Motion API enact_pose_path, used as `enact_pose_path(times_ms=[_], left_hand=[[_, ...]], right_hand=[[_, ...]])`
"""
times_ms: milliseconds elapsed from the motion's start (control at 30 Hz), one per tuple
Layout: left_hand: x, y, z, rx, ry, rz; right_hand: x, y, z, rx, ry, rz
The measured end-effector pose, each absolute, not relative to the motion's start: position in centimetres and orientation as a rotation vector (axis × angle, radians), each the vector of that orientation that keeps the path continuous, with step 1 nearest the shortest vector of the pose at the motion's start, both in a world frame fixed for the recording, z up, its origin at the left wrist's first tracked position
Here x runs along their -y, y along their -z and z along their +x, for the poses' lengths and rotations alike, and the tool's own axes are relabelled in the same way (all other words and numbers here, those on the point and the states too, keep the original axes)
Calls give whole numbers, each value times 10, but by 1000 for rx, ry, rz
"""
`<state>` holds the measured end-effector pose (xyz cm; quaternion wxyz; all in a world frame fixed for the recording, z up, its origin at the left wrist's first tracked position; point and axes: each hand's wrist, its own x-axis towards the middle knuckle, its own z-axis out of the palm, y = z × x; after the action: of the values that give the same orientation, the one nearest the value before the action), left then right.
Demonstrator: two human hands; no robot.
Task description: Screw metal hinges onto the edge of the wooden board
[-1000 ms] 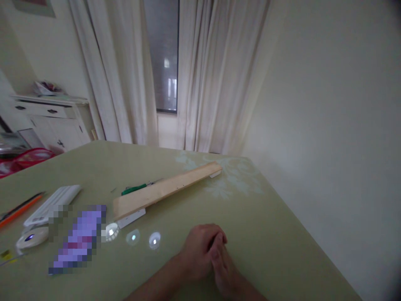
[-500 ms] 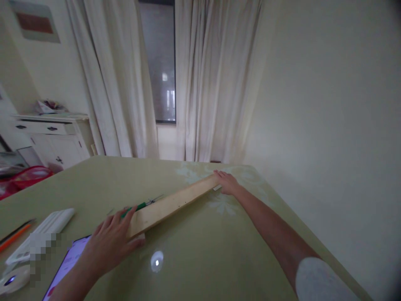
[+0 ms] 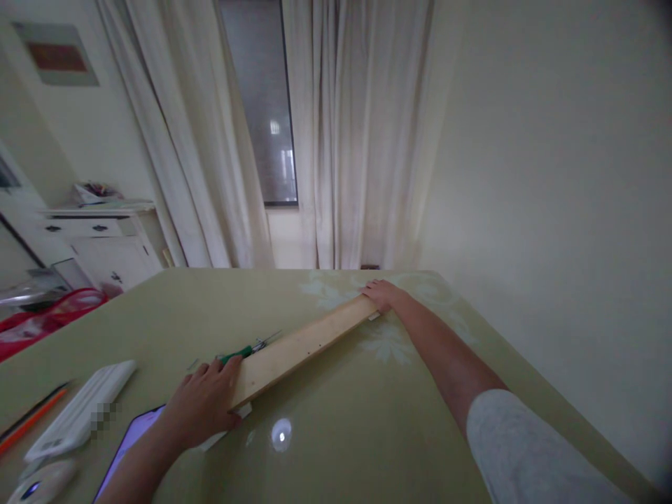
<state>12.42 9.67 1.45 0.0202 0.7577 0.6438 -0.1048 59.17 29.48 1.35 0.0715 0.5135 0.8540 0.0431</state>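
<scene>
A long pale wooden plank [image 3: 302, 345] lies slantwise on the green table [image 3: 341, 420], resting on small white blocks. My left hand [image 3: 202, 402] is curled round its near end. My right hand [image 3: 382, 294] grips its far end, arm stretched out across the table. A green-handled tool [image 3: 246, 349] lies just behind the plank near my left hand.
At the left lie a white keyboard-like object [image 3: 78, 413], an orange pencil [image 3: 31, 420], a phone with a lit screen [image 3: 131, 448] and a white mouse [image 3: 36, 483]. White curtains [image 3: 341, 133], a window and a white cabinet [image 3: 105, 238] stand behind. A wall runs along the right.
One second ago my hands were clasped together near the table's front. They have since parted and taken hold of the plank's two ends; the view has tilted up slightly.
</scene>
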Motion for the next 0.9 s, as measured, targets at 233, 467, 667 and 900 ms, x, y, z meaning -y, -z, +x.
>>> enact_pose_path(times_ms=[233,467,667,900], left_hand=[[-72,-31,139,-1864,267,2326],[-33,-30,175,-1677,296,2449],[-47,-29,234,-1375,176,2621],[-103,-19,278,-1240,188,2649]], right_hand=[[-270,-23,598,-2435,-36,1493],[-150,-31,676,-2267,100,1560],[-39,-44,746,-2153,245,1738],[-6,-41,781,-2111,337,1941]])
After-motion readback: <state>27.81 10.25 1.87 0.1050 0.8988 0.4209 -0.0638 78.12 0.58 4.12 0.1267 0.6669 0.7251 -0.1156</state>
